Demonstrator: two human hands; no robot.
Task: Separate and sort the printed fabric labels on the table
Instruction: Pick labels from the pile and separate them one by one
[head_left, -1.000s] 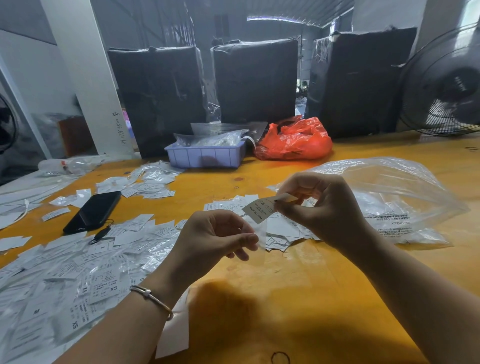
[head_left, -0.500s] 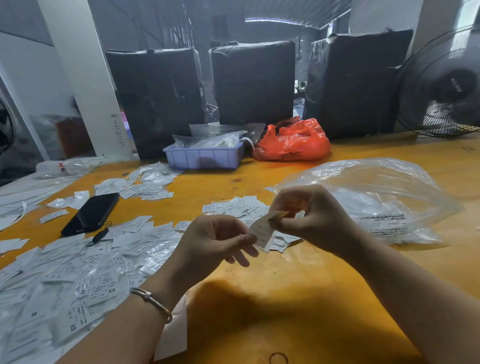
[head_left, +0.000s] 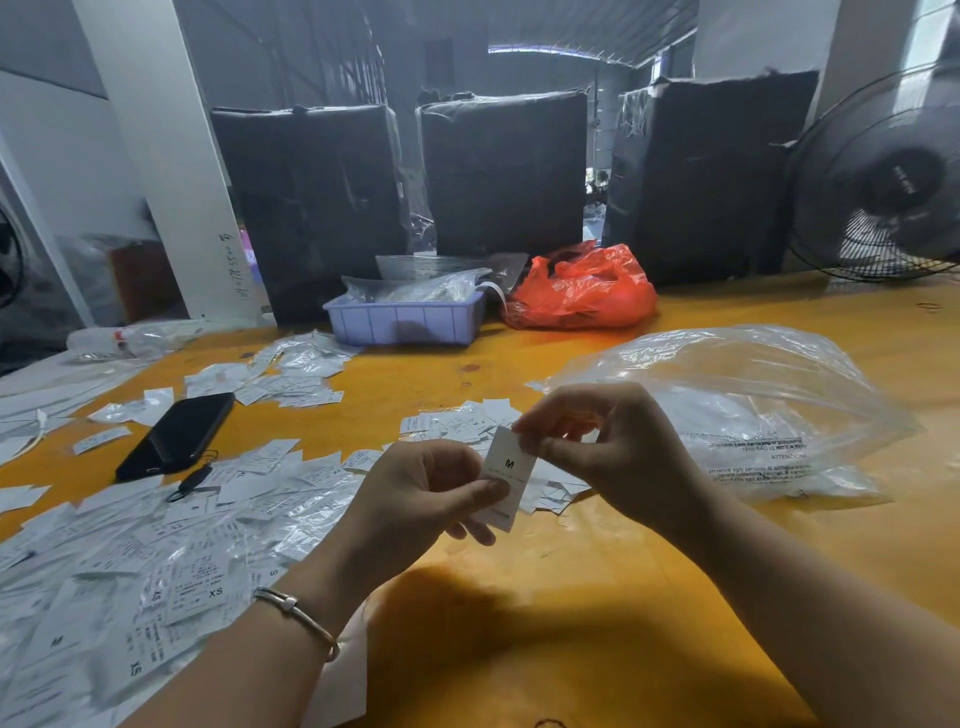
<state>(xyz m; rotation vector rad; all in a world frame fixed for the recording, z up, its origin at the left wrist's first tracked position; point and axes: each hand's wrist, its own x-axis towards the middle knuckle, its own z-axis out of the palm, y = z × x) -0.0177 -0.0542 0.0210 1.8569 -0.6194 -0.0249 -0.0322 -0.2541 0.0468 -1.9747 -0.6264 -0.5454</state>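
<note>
A white fabric label printed with "M" (head_left: 511, 464) hangs upright between both hands above the yellow table (head_left: 597, 587). My right hand (head_left: 613, 447) pinches its top edge. My left hand (head_left: 421, 493) pinches its lower part between thumb and fingers. Behind the hands lies a small heap of white labels (head_left: 462, 423). A wide spread of labels, some marked XS and M (head_left: 156, 561), covers the table at the left. Another loose group of labels (head_left: 291, 376) lies farther back.
A black phone (head_left: 179, 434) rests among the labels at left. A clear plastic bag (head_left: 743, 410) lies at right. A lilac tray (head_left: 405, 322) with plastic bags, an orange bag (head_left: 582, 291), black wrapped bales (head_left: 504, 171) and a fan (head_left: 883, 176) stand at the back.
The right hand turned the label from flat and tilted to upright and brought it toward the left hand. The left hand, empty a second ago, now pinches the label's lower part.
</note>
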